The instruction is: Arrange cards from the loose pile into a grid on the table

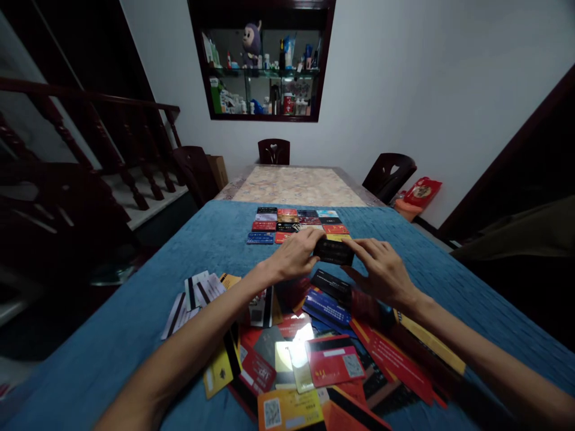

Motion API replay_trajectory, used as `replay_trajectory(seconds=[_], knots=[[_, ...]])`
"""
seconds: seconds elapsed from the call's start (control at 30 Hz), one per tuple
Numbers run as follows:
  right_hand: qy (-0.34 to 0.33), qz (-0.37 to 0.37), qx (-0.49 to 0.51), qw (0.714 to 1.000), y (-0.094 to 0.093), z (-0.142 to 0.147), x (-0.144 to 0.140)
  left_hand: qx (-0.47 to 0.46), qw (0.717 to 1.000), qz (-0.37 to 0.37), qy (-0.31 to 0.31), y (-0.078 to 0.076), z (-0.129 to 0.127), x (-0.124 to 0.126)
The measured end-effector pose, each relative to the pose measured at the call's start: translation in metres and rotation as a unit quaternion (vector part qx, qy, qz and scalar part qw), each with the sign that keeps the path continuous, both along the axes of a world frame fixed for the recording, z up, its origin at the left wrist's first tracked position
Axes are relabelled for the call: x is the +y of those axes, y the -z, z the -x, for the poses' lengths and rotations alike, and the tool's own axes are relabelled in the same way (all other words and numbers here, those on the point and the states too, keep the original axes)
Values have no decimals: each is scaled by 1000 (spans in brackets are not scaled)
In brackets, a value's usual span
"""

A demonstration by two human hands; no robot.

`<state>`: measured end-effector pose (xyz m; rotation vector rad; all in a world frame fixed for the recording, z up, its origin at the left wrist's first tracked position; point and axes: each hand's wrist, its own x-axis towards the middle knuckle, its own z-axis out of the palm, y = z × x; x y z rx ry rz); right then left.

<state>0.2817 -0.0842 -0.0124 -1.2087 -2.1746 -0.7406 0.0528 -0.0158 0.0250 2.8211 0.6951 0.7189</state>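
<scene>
A black plastic card (333, 252) is held level between my two hands, above the blue cloth. My left hand (297, 252) pinches its left end with thumb and fingers. At the opposite end, my right hand (381, 268) grips it the same way. Below and nearer to me lies a loose heap of overlapping cards, among them a red card (335, 360), a blue card (327, 308) and a yellow card (223, 368). Just beyond my hands, several cards sit in neat rows, with a dark blue card (260, 238) at the near left corner. My left hand hides part of these rows.
The blue cloth (202, 233) covers the near part of a long table with a patterned top (291, 182). Dark wooden chairs (390, 175) stand around it. A stair railing (90, 99) runs along the left, and a wall cabinet (265, 72) holds bottles and a plush toy.
</scene>
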Motion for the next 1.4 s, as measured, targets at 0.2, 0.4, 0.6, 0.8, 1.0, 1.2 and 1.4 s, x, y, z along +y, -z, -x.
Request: replay_trajectory(seconds=[0.2,0.4,0.6,0.8,1.0,1.2,1.4], knots=[[-7,-4,-13,1000,-27,6,23,29,992,-115,-31,-15,12,12],[-18,19,-30,999,-46,21,53,66,975,-197,-84,-23,29,33],[-69,17,-43,997,-53,38,86,82,965,-214,-126,-27,48,52],[-105,-7,-27,994,-56,51,124,74,963,-221,-136,-32,64,75],[-116,23,-23,993,-60,63,166,89,967,-184,-153,-36,76,109],[-109,69,-31,991,-51,74,207,109,964,-147,-194,-30,84,145],[-81,126,-28,988,-42,86,240,119,964,-109,-209,-16,87,182]])
